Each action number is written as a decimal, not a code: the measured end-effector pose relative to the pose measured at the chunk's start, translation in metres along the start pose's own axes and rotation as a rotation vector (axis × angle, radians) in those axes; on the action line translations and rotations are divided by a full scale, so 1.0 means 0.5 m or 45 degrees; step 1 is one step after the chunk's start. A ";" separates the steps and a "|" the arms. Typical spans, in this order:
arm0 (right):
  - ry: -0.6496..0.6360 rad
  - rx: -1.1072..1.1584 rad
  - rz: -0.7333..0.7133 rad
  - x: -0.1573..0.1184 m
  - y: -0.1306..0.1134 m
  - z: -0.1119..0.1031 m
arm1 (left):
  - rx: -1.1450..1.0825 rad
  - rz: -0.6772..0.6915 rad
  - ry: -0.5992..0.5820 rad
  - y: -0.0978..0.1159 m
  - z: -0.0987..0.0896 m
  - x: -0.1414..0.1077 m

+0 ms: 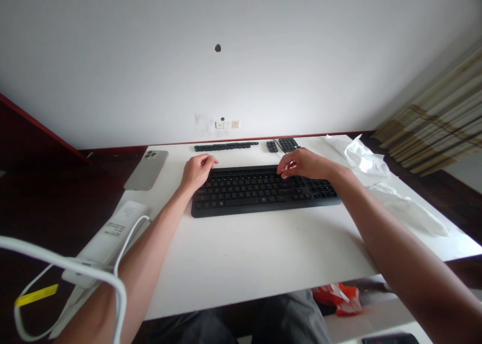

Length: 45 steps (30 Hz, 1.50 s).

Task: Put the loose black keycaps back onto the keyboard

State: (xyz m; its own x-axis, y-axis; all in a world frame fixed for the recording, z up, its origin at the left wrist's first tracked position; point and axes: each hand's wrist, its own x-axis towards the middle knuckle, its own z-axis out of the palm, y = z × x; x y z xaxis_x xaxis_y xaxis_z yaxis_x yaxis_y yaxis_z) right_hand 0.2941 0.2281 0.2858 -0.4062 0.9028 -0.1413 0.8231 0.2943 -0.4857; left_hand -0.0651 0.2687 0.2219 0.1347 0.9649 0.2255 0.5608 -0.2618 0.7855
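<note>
A black keyboard (244, 202) lies flat on the white table. At its upper left corner is my left hand (198, 172), its fingers curled in and the thumb side toward the keys; whatever they may hold is hidden. My right hand (303, 164) is over the upper right part of the keyboard, thumb and fingers pinched together close to the keys. Anything between those fingertips is too small to make out. Beyond the keyboard, black keycaps (226, 146) lie in rows. A small group of keycaps (271, 146) and a larger block (288, 144) sit behind my right hand.
A phone (146, 170) lies at the table's left edge, near a white power strip (109, 238) with a looping white cable (75, 263). Crumpled clear plastic (365, 155) covers part of the right side. Below the tabletop (256, 263) shows an orange-red bag (344, 299).
</note>
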 end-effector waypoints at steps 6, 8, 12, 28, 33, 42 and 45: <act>-0.056 0.023 0.018 -0.003 -0.006 -0.005 | 0.002 0.008 -0.008 -0.001 0.000 -0.001; -0.079 0.054 0.012 -0.006 -0.005 -0.011 | 0.002 0.010 -0.007 -0.002 0.000 -0.001; -0.029 0.125 -0.026 -0.014 -0.004 -0.020 | 0.007 0.009 -0.013 -0.004 -0.001 0.000; 0.856 1.609 -0.440 0.035 -0.150 -0.093 | 0.026 0.014 0.003 -0.005 -0.001 0.000; 0.456 1.609 -0.187 0.104 -0.113 0.070 | 0.019 0.007 -0.016 -0.005 -0.001 0.001; 0.533 1.707 -0.202 0.127 -0.101 0.103 | 0.000 0.001 -0.006 -0.005 -0.001 0.000; 0.572 1.719 -0.195 0.132 -0.088 0.115 | -0.007 0.000 -0.009 -0.005 -0.002 -0.001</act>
State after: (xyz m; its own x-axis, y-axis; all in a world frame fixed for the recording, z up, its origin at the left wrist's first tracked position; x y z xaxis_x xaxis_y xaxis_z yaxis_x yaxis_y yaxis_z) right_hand 0.2083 0.2564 0.2482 -0.0874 0.9859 0.1425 -0.3215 0.1074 -0.9408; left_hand -0.0672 0.2691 0.2202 0.1404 0.9650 0.2217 0.5563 -0.2621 0.7885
